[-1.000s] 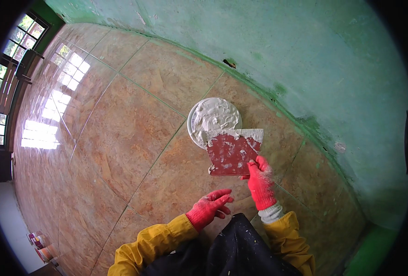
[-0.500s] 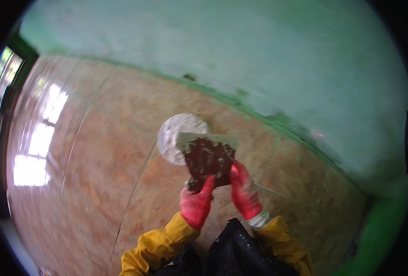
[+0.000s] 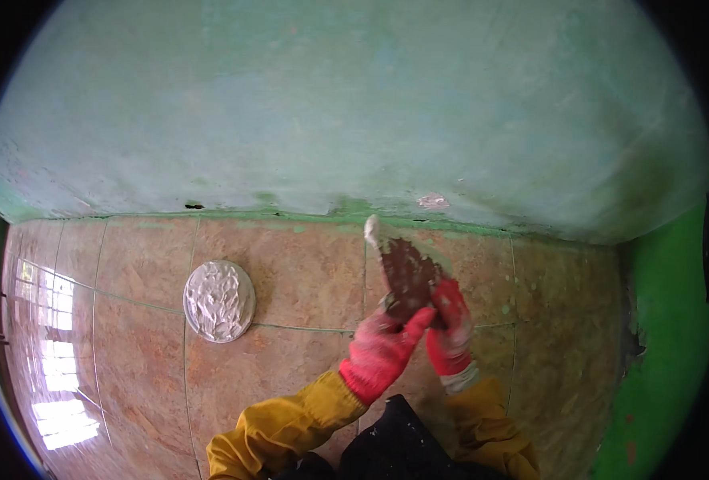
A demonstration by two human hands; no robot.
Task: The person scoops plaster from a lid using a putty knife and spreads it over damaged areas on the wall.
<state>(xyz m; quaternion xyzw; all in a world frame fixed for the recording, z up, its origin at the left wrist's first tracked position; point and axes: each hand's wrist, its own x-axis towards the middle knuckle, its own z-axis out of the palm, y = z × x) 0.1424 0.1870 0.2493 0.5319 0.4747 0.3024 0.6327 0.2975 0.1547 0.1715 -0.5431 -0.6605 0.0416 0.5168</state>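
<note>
Both my hands wear red gloves below yellow sleeves. My right hand (image 3: 450,332) grips the handle of a wide putty trowel (image 3: 402,268), a dark reddish blade held edge-on and pointing up toward the wall, with white putty on its tip. My left hand (image 3: 382,348) is closed against the trowel's lower part, next to the right hand. A round pan of white putty (image 3: 219,301) sits on the tiled floor to the left, apart from both hands.
A pale green plastered wall (image 3: 354,120) fills the upper view, with a bright green strip along its base. A bright green wall (image 3: 662,360) stands at the right. The glossy brown floor tiles (image 3: 130,376) reflect windows at the left.
The view has swung up to the wall. The trowel has turned from flat to edge-on and lifted away from the pan; my left hand has joined the right on it.
</note>
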